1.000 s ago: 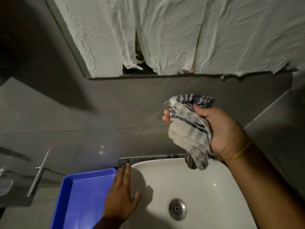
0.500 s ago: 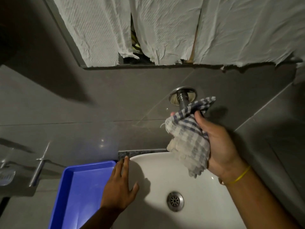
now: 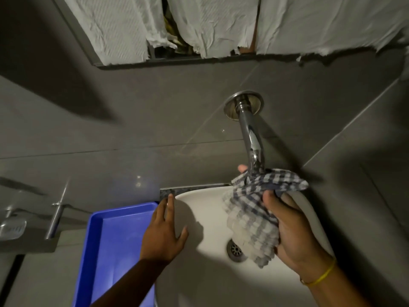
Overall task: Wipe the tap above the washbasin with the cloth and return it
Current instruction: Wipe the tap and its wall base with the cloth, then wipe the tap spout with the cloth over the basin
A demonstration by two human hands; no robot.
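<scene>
right hand (image 3: 294, 231): slid the gripped blue-checked cotton cloth (image 3: 254, 216) down from the base of the chrome wall tap (image 3: 249, 129) to its tip.
spout above hand: bare, likely wiped.
left hand (image 3: 162, 235): stayed flat, fingers spread, on the rim of the white ceramic washbasin (image 3: 199, 218).
next: return cloth.

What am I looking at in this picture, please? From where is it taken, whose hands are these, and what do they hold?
There is no machine here. A person wears a camera on the head, so you look down at their two bare hands over a white ceramic washbasin. The right hand grips a blue-and-white checked cloth, wrapped around the lower end of a shiny metal tap that comes out of the grey tiled wall. The left hand lies flat and open on the basin's left edge. Beside the basin sits an empty blue plastic tray. Above, white paper sheets cover most of a mirror.
</scene>
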